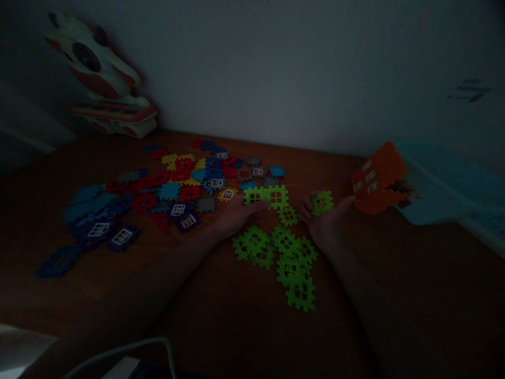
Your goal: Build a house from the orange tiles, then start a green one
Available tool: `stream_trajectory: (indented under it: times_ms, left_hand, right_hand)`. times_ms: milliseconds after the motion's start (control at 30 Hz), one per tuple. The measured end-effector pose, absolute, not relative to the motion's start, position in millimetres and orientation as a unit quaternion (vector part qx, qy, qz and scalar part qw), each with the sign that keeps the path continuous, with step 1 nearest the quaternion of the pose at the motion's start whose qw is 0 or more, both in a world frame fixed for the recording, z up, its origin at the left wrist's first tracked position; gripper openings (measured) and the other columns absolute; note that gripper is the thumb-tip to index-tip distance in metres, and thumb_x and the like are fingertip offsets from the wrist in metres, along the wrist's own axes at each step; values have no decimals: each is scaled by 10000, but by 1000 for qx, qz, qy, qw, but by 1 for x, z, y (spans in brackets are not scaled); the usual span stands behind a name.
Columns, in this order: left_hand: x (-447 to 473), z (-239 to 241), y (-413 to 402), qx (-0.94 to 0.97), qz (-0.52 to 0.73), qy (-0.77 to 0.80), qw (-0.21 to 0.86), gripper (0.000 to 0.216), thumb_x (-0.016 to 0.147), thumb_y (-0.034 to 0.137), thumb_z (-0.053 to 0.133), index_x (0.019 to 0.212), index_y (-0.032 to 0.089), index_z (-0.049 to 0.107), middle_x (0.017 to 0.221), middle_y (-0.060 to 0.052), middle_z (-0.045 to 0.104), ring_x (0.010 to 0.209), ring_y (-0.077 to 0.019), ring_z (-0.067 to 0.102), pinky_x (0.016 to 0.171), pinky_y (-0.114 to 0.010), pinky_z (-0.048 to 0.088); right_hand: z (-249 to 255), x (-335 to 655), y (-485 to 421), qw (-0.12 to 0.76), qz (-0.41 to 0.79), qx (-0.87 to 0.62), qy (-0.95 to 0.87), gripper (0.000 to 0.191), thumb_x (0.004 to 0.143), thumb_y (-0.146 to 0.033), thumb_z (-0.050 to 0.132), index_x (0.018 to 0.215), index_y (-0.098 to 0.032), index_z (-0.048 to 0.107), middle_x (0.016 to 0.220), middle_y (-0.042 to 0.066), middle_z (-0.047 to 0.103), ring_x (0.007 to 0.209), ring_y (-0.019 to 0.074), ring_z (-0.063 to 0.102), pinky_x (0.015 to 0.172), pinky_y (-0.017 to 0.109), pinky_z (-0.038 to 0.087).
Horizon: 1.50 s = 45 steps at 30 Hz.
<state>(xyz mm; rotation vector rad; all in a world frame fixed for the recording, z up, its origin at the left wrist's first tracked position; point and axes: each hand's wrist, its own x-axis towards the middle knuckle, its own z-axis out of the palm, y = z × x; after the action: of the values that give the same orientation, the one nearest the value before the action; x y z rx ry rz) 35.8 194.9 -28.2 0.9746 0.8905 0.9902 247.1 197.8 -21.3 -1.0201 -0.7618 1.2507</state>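
Left to right on the wooden desk [79,310]: a mixed heap of interlocking plastic tiles [173,184], then my left grip [236,216] lying flat, fingertips [261,206] on a green tile [254,196], can't tell if it's clamped. My right grip [325,223] is pinched closed on a second green tile [322,202], with a green tile pile [286,258] just below, and an orange tile assembly [379,179] tilted against a pale blue booklet [434,184]. Best to keep the green clear of the mixed heap, so each tile stays easy to pick.
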Motion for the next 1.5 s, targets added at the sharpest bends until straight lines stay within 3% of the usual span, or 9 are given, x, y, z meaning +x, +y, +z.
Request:
stream_trajectory:
  times_ms: [133, 300, 467, 567, 833, 1133, 1300, 1500]
  left_hand:
    - [36, -28, 195, 418, 438, 380, 699, 402, 670, 421, 875, 963, 175, 749, 1035, -67, 766, 944, -199, 706, 905, -326, 525]
    - [38, -27, 196, 388, 459, 346, 721, 409, 657, 358, 893, 988, 167, 746, 1080, -69, 764, 1004, -203, 707, 984, -361, 528]
    - [36, -28, 197, 382, 455, 351, 725, 400, 670, 353, 888, 970, 138, 736, 1050, -88, 768, 927, -210, 733, 938, -393, 573]
    - [36, -30, 197, 396, 450, 352, 719, 388, 683, 365, 879, 958, 132, 735, 1020, -89, 771, 898, -206, 739, 891, -366, 591]
    - [37, -26, 196, 414, 440, 366, 708, 389, 664, 381, 884, 933, 140, 739, 993, -77, 773, 883, -193, 734, 903, -352, 579]
    - [38, -30, 197, 404, 460, 361, 703, 326, 683, 349, 871, 917, 164, 738, 999, -57, 771, 874, -174, 723, 913, -349, 567]
    - [38, -30, 197, 393, 460, 366, 707, 322, 683, 342, 872, 909, 165, 728, 1005, -56, 767, 887, -173, 720, 917, -350, 564]
    - [38, -31, 197, 395, 455, 373, 706, 315, 704, 353, 859, 899, 152, 715, 1007, -63, 762, 875, -175, 721, 936, -370, 555]
  right_hand:
    - [-22, 248, 200, 618, 571, -426, -332, 723, 631, -973, 426, 698, -257, 499, 520, -67, 359, 374, 93, 278, 353, 242, 208]
    - [-27, 248, 195, 607, 548, -438, -373, 485, 749, -693, 698, 730, -253, 496, 582, -82, 409, 426, 77, 334, 397, 222, 307]
    - [-35, 252, 191, 581, 508, -476, -422, 372, 752, -548, 797, 898, -277, 587, 681, -76, 563, 513, 92, 472, 479, 233, 417]
    - [-38, 256, 194, 576, 515, -479, -416, 339, 710, -494, 840, 860, -256, 651, 732, -61, 597, 562, 89, 508, 532, 234, 446]
    - [-39, 257, 195, 572, 517, -462, -438, 279, 668, -428, 865, 838, -257, 724, 797, -31, 670, 632, 109, 544, 598, 260, 459]
    - [-35, 253, 193, 576, 524, -459, -427, 406, 613, -405, 887, 963, -295, 713, 979, -4, 742, 827, 175, 673, 745, 330, 537]
    - [-34, 254, 191, 568, 524, -468, -429, 289, 671, -431, 853, 875, -271, 725, 870, -7, 738, 795, 182, 671, 728, 331, 533]
    - [-32, 254, 194, 592, 538, -463, -383, 324, 622, -453, 886, 815, -274, 697, 854, -26, 719, 779, 163, 669, 702, 307, 538]
